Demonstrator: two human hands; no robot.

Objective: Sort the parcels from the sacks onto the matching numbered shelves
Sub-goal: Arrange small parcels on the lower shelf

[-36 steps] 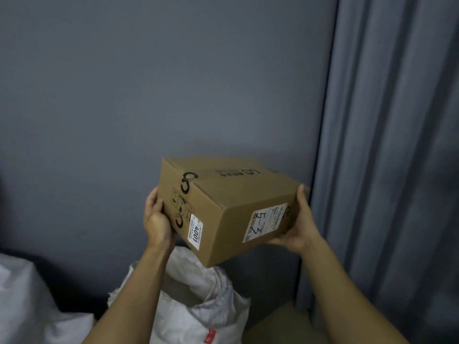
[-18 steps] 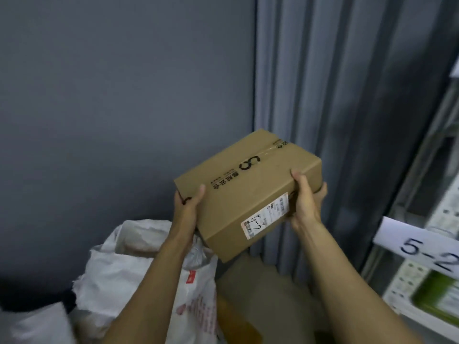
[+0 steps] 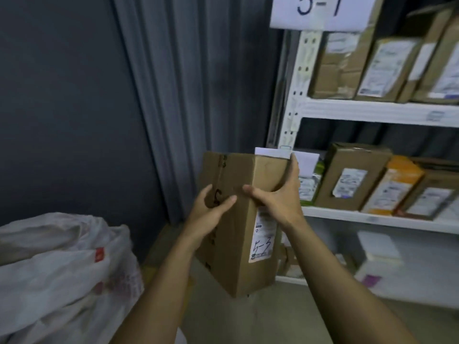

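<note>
Parcel sorting/storage rm: white metal shelf rack (image 3: pixel 372 111) just right of & above the grip on the box (image 3: pixel 238 244), w/ a "5-1" sign (image 3: pixel 319 11) high above it, rows of labelled cardboard parcels (image 3: pixel 352 177) on the shelves, white sack (image 3: pixel 62 256) lower left, grey curtain (image 3: pixel 186 83) behind.

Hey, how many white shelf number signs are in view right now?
2: the 5-1 sign at top, and a second sign behind the held box, number hidden. Others may be hidden.
</note>
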